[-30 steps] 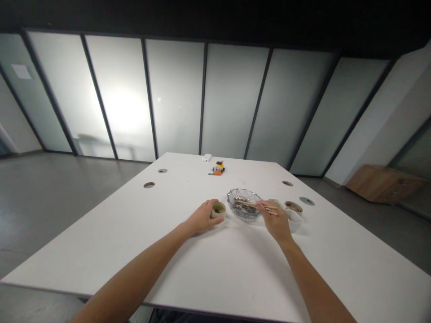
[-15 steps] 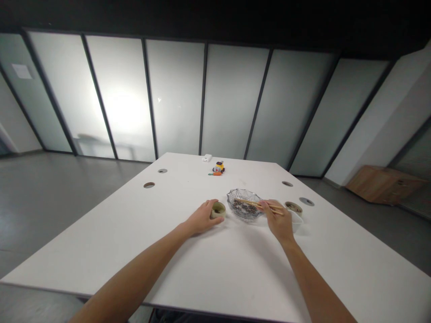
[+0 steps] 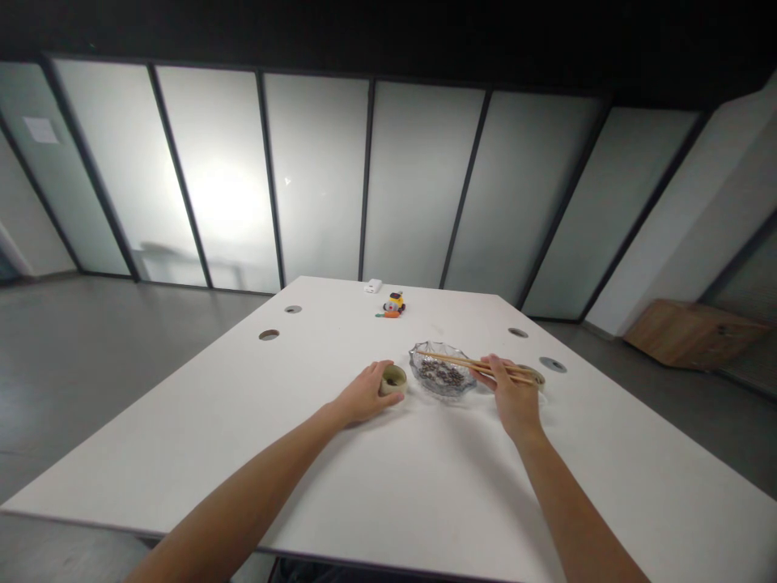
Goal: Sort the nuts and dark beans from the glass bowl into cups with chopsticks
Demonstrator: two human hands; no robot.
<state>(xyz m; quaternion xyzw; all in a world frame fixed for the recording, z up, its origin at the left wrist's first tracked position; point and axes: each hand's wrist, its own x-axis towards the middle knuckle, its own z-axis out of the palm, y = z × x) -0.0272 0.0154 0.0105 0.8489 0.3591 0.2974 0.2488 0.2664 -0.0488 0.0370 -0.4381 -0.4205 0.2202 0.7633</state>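
My left hand is curled around a small beige cup that stands on the white table. My right hand pinches a pair of wooden chopsticks, whose tips reach left over a clear glass bowl holding several small dark pieces. The bowl sits between the two hands. Behind my right hand another small cup peeks out, mostly hidden.
A small yellow toy and a white block lie near the table's far edge. Round cable holes mark the left and right sides of the tabletop. Frosted glass panels stand behind. A wooden cabinet sits on the floor at right.
My right hand has shifted right and lifted the chopsticks, which now lie flatter over the bowl. It now covers the white dish beside it. My left hand has stayed on the cup.
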